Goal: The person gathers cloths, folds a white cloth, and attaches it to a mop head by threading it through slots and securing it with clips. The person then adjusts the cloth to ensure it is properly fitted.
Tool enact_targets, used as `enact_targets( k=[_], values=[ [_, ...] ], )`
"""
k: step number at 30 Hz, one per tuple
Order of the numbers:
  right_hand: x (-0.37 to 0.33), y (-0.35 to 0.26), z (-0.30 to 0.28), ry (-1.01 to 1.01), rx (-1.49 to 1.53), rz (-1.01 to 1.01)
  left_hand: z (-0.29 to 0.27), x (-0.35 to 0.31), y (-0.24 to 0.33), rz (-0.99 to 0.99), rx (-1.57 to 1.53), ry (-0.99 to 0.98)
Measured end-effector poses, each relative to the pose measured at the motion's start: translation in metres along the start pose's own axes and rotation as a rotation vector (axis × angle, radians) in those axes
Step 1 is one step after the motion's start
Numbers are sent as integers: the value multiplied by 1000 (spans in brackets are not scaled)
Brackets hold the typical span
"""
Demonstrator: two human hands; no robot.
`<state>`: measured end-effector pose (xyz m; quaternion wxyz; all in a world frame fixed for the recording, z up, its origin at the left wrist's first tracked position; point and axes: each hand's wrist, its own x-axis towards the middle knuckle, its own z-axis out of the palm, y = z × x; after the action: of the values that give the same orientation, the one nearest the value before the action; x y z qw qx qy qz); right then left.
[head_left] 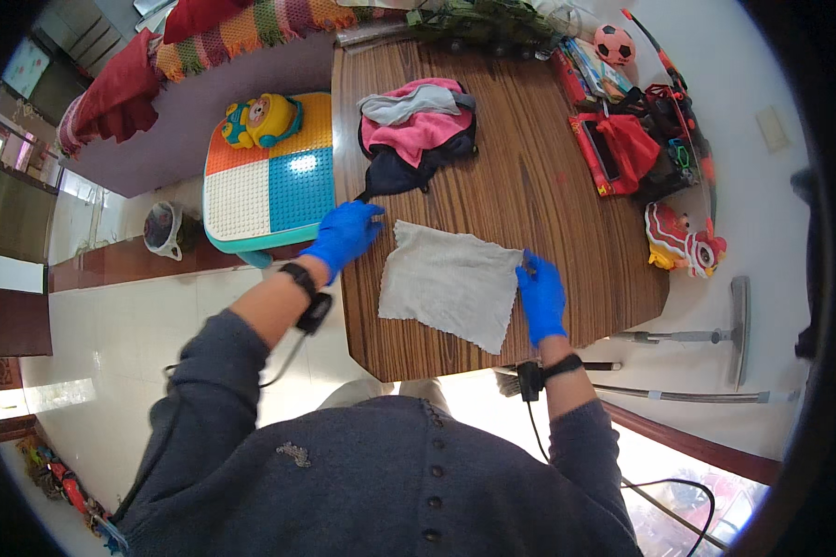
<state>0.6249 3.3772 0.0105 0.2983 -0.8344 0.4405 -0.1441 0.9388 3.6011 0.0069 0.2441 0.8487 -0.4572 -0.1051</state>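
A pale grey-white cloth (450, 283) with wavy edges lies spread flat on the brown wood-grain table (520, 148). My right hand (542, 299), in a blue glove, has its fingertips closed at the cloth's upper right corner. My left hand (347, 239), gloved in blue too, is just left of the cloth's upper left corner and apart from it. Its fingers are stretched out and appear to hold nothing. Beyond it is a loose heap: a dark fabric piece (404, 174) with a strap, a pink cloth (423, 135) and a small grey cloth (413, 102).
On the left stands a play table (237, 195) with coloured studded panels and a yellow toy (269, 119). Books, a red bag (630, 153), a pink ball (614, 44) and a lion-head toy (683, 243) line the right edge. A green toy vehicle (483, 26) sits at the back.
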Motion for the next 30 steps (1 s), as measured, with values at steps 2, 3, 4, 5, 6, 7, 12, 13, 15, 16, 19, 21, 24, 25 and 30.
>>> enact_targets(
  k=[2,3,4,5,6,7,12,13,15,16,19,21,24,25,30],
  values=[
    [27,-5,14,135,47,30,23,21,18,2,97,-32],
    [36,-5,17,52,-44,19,30,27,23,26,139,-18],
    [43,-5,20,-33,-122,20,35,29,26,52,156,-79],
    [47,-3,22,-123,-198,60,37,30,27,94,177,-123],
    [50,-1,22,-117,-228,21,38,33,27,115,214,-226],
    [52,2,20,-115,-259,18,37,33,26,66,116,-133],
    [58,8,13,97,-20,-128,25,37,22,11,-163,185],
    [56,7,11,161,6,-150,24,37,22,108,-70,282],
    [44,4,7,148,80,-138,22,25,22,102,-68,285],
    [32,3,3,73,131,-103,18,16,20,125,-63,170],
    [-17,1,-3,-282,113,-34,16,-23,22,327,22,-189],
    [-52,1,2,-196,-67,-336,16,-47,28,421,79,-333],
    [-77,8,9,-149,-204,-475,13,-74,37,448,155,-331],
    [-81,11,11,-168,-249,-421,11,-81,39,443,159,-379],
    [-90,22,7,-270,8,-414,1,-102,44,357,176,-487]
  ],
)
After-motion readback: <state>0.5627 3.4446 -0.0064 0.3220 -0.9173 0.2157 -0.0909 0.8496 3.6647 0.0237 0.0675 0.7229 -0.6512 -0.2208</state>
